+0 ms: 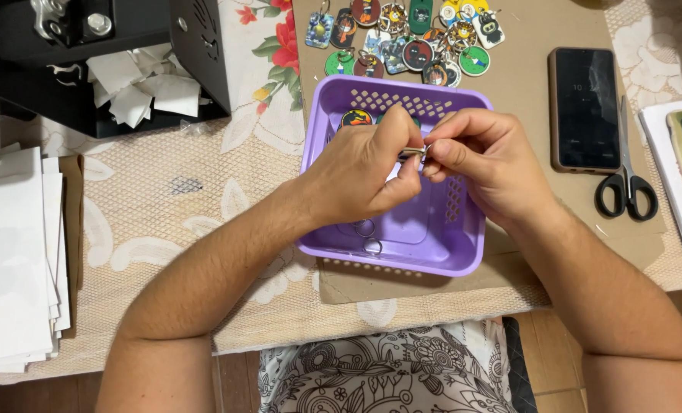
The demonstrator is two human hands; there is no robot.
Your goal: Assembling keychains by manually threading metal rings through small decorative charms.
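My left hand (364, 172) and my right hand (482, 164) meet above a purple plastic basket (432, 256). Between the fingertips of both hands I pinch a small metal key ring (413, 152). Loose metal rings (369, 237) lie on the basket floor below my left wrist. Two round picture tags (356, 118) rest at the basket's far wall, partly hidden by my fingers. A pile of finished round keychains (410, 38) lies beyond the basket on brown cardboard.
A dark phone (584, 107) and black-handled scissors (626, 183) lie to the right. A black machine (104, 61) holding paper scraps stands at the far left. White sheets (12, 252) are stacked at the left edge, and a tray edge (677, 183) shows far right.
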